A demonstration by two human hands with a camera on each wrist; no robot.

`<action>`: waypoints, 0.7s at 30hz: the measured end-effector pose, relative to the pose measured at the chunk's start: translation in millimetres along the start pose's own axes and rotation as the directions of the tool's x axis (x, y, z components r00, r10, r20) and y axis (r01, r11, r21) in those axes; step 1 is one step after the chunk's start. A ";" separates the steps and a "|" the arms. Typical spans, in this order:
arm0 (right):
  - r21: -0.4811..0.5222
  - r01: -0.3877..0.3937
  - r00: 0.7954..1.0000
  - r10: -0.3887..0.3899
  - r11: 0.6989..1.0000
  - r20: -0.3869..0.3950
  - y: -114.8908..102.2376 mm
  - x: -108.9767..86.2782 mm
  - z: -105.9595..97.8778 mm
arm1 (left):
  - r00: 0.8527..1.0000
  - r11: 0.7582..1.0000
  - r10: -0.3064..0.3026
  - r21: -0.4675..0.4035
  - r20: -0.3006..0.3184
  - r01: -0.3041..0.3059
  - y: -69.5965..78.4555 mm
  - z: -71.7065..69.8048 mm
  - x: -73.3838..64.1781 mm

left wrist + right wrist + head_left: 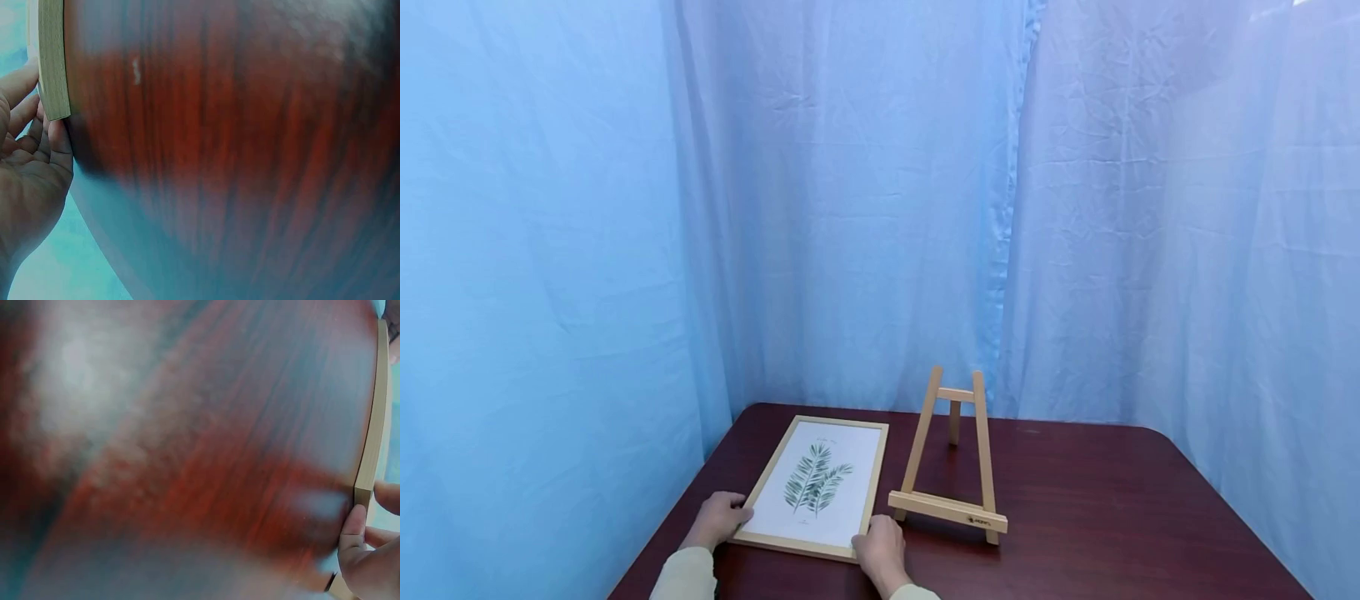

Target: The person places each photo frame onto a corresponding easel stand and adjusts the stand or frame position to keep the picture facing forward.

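Observation:
A picture frame [748, 504] with a pale wooden border lies face up on the table, its white print showing green fern-like leaves. My left hand [717, 521] holds its near left corner, thumb over the border. At the near right corner, my right hand [882, 550] pinches the border the same way. The left wrist view has the frame's edge [54, 62] between the thumb and fingers of the left hand [34, 181]. From the right wrist, the frame's edge [372, 437] sits between the thumb and fingers of the right hand [372, 565].
Just right of the picture frame stands a small wooden easel [985, 450], with a ledge [947, 508] across its front and a leg behind. Everything rests on a dark red-brown table [1097, 500]. Light blue curtains [865, 208] hang around its back and sides.

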State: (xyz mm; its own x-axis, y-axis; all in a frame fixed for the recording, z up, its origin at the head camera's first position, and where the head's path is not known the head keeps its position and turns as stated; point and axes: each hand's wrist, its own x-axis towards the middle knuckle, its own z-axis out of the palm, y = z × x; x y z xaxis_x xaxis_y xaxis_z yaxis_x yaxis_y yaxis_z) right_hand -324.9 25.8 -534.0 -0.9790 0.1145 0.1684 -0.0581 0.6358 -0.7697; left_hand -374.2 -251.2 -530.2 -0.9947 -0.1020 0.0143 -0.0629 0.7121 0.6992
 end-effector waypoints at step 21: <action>0.020 -0.019 1.000 0.020 1.000 -0.010 -2.8 1.2 -1.8 | 1.000 0.997 -0.021 -0.079 0.017 0.022 -2.1 1.1 3.5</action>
State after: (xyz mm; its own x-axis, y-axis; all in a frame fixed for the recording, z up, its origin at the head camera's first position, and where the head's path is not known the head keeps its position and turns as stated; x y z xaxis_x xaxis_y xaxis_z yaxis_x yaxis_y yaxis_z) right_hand -325.5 25.6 -530.5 -0.9780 0.1347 0.1596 -0.0430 0.6178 -0.7852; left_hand -377.7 -252.3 -532.4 -0.9944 -0.1045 -0.0126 -0.0782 0.6528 0.7535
